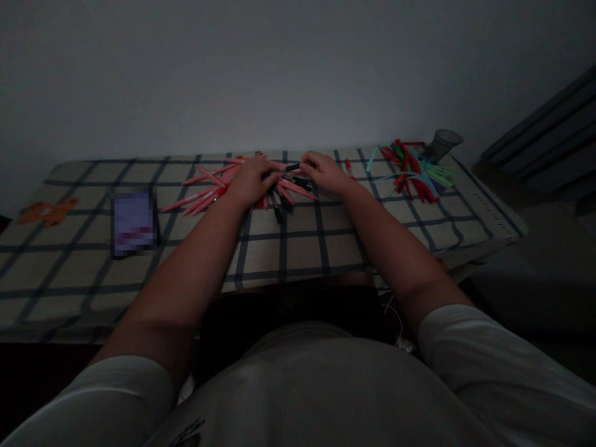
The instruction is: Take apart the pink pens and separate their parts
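Observation:
A black-capped pen (292,167) spans the gap between my two hands above a spread of pens. My left hand (254,180) pinches one end of it between thumb and fingers. At the other end, the curled fingers of my right hand (325,172) close on the dark cap. Under and around my hands lie several pink pens (198,200), fanned out in many directions. Some black pen caps (278,214) point toward me below my left hand. My hands hide the middle of the pile.
A checked cloth (302,248) covers the table. To the left are a blurred-out tablet or phone (134,222) and an orange figure (49,212). At the right lie a red pen (349,167), colourful strips (410,171) and a tilted clear cup (442,144). A wall (298,74) stands behind.

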